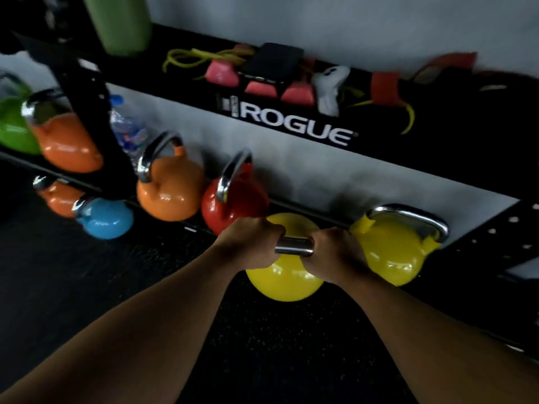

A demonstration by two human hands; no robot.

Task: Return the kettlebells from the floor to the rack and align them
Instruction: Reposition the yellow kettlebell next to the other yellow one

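Observation:
Both hands grip the steel handle of a yellow kettlebell (284, 279), held at the front edge of the rack's lower shelf (493, 228). My left hand (249, 243) closes on the handle's left end, my right hand (335, 250) on its right end. A second yellow kettlebell (393, 252) stands on the shelf just to the right, touching my right hand. To the left on the same shelf stand a red kettlebell (230, 205), an orange one (169, 191), another orange one (68, 144) and a green one (13, 129). Below them lie a blue kettlebell (106, 218) and a small orange one (57, 196).
The upper Rogue shelf (291, 123) carries pink blocks, a black pad, bands and red wraps. A black rack upright (96, 118) stands at left with a water bottle (127, 129) behind it. A green roll (119, 21) hangs at top left. Dark rubber floor (280, 360) lies below.

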